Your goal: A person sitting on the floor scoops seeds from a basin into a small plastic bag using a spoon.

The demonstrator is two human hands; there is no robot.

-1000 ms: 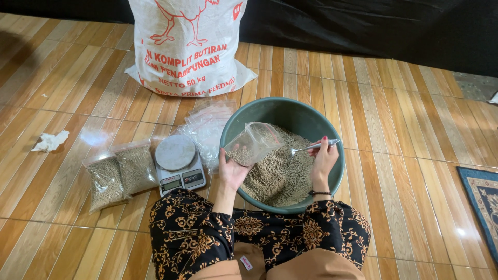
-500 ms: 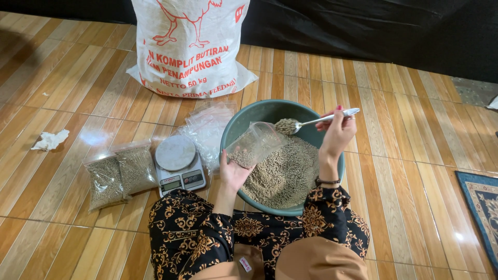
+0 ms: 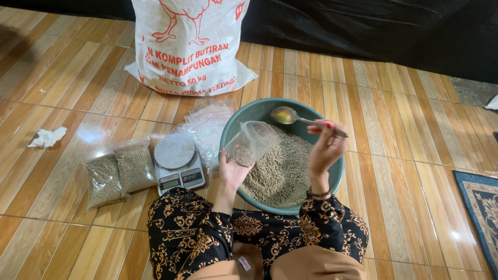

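1. The big white sack [image 3: 189,44] is cut off by the top edge.
2. The patterned rug [image 3: 480,207] runs off the right edge.
3. The basin [image 3: 236,129] near rim hides behind the sleeves.
4. The scale [image 3: 178,163] readout is too small to tell.

clear plastic bag [image 3: 252,142]: tilted, mouth open, few pellets inside, over teal basin | metal spoon [image 3: 301,119]: empty, level, just above bag

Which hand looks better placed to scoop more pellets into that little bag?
Probably the right hand: it holds the spoon above the basin, while the left hand is busy holding the clear bag.
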